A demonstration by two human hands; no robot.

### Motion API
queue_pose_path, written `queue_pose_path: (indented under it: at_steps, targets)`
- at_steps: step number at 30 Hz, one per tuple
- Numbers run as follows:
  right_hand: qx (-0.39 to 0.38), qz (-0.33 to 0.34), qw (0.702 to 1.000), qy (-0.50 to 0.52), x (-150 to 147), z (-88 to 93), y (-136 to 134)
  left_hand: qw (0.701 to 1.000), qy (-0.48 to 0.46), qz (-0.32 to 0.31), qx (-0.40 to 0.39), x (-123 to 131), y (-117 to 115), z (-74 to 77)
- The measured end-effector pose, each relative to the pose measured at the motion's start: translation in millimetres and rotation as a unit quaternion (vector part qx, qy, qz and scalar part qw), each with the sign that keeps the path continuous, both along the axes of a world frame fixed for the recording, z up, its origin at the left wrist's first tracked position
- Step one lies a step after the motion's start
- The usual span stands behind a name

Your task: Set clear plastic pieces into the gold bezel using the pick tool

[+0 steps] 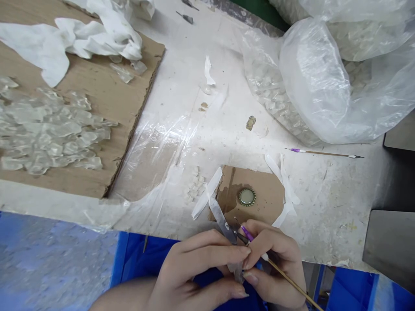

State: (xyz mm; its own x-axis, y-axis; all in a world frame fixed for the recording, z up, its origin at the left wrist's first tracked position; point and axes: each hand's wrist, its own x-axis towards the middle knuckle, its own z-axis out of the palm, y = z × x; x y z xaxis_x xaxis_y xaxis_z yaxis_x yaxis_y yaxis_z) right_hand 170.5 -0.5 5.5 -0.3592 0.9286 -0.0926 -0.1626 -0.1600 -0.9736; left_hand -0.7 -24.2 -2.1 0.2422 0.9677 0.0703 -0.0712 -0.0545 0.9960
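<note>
The person's bare left hand (197,270) and right hand (274,263) have slender fingers with smooth, rounded fingernails (239,293), and a bare forearm (123,296) shows behind the left hand.

The right hand (275,259) could pass right of the bottle cap (247,197) over the white worktop (324,203) (paper strips (288,190) curl in the way). Farther right lies a thin purple-banded tool (324,152).

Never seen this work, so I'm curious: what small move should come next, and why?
Probably press the tip of the thin tool gently against the clear shard: the left hand pinches it steady, and the right hand holds the tip there.
</note>
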Motion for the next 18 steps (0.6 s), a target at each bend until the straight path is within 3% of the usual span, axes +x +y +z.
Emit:
queue_pose_path:
  at_steps: [18]
  targets:
    - [0.016, 0.017, 0.999, -0.042, 2.5, 6.8, 4.6, 1.000, -0.023, -0.015, -0.015, -3.6, -1.8, -1.0]
